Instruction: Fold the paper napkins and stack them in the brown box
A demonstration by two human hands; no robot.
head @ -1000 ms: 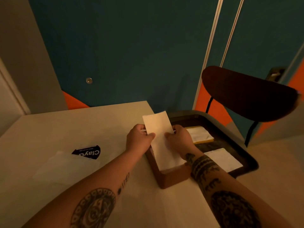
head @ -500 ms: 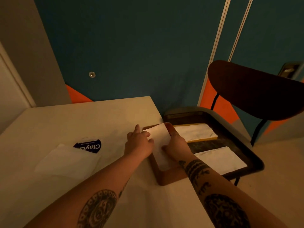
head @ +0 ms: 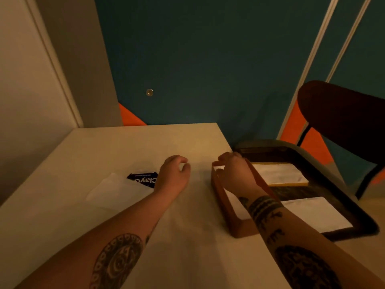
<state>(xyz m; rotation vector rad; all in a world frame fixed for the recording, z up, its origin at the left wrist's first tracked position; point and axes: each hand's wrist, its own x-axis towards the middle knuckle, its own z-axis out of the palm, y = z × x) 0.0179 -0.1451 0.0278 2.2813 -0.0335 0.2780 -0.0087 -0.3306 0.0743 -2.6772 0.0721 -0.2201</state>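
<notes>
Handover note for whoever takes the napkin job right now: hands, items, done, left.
Left-hand grip: loosely curled, empty, over the table.
Right-hand grip: at the far end of the brown box, over its napkin; unclear whether it pinches anything.
Things: folded napkin lies in the box. Far napkin and near napkin lie on the dark tray to the right. Plastic pack on the table, left.
Done: at least one napkin boxed.
Left: fold and stack the rest.
</notes>
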